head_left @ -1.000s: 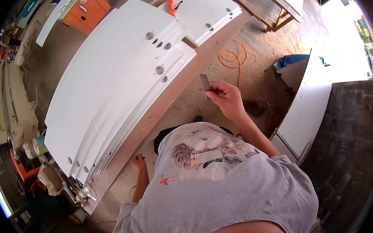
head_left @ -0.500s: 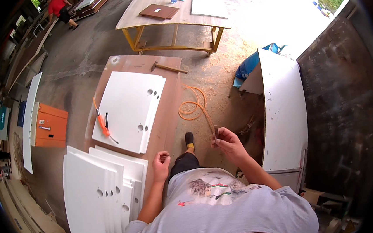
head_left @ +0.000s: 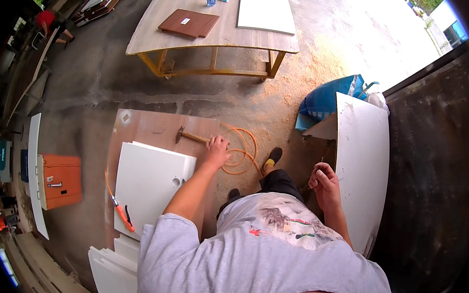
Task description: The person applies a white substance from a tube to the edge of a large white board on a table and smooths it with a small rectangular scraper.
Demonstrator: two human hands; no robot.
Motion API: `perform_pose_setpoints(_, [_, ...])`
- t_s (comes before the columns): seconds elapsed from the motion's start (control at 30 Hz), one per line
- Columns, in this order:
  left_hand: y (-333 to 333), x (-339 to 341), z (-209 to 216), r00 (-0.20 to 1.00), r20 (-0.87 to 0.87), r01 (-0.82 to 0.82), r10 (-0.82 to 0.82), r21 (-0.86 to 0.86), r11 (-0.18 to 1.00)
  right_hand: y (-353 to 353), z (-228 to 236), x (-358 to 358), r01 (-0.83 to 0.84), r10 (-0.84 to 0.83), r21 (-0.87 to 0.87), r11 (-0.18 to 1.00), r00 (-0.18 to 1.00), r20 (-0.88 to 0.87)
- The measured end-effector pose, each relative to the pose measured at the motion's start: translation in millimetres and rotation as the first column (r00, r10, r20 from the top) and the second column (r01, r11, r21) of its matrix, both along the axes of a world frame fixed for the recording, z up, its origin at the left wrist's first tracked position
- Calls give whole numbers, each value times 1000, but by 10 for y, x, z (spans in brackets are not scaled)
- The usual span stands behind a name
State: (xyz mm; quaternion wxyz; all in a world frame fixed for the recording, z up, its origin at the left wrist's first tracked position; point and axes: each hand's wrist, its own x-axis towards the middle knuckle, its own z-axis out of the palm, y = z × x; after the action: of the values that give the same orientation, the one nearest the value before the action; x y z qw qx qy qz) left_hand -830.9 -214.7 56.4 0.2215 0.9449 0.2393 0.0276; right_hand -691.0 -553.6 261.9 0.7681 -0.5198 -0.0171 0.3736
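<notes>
Left hand (head_left: 218,152), earlier well apart from the hammer (head_left: 194,137), now at its handle end, just left of frame centre; finger closure cannot be told. Right hand (head_left: 323,181), right of centre, pinches a thin piece (head_left: 322,160).

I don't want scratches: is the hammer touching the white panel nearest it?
Apart: the head view shows brown board between hammer and white panel.
</notes>
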Motion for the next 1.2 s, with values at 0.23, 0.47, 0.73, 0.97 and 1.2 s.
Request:
perform_pose_setpoints(0.23, [401, 45, -220, 992, -114, -58, 57, -6, 998, 787, -356, 2082, -175, 175, 40, 984, 985, -1])
perform_pose_setpoints(0.47, [1042, 523, 186, 722, -580, -413, 378, 77, 907, 1658, -255, 3842, -229, 227, 66, 971, 973, 36])
perform_pose_setpoints(0.73, [3470, 4021, -158, 938, 65, -312, 340, -269, 911, 2798, -750, 4681, -125, 114, -76, 989, 984, -134])
perform_pose_setpoints(0.97, [5825, 7972, -892, 933, -104, -354, 345, -91, 931, 3883, -764, 5105, 133, -198, -263, 956, 951, -238])
perform_pose_setpoints(1.2, [6931, 9094, -1673, 865, -307, -372, 397, 139, 918, 4733, -959, 5478, 47, -218, -477, 878, 925, -312])
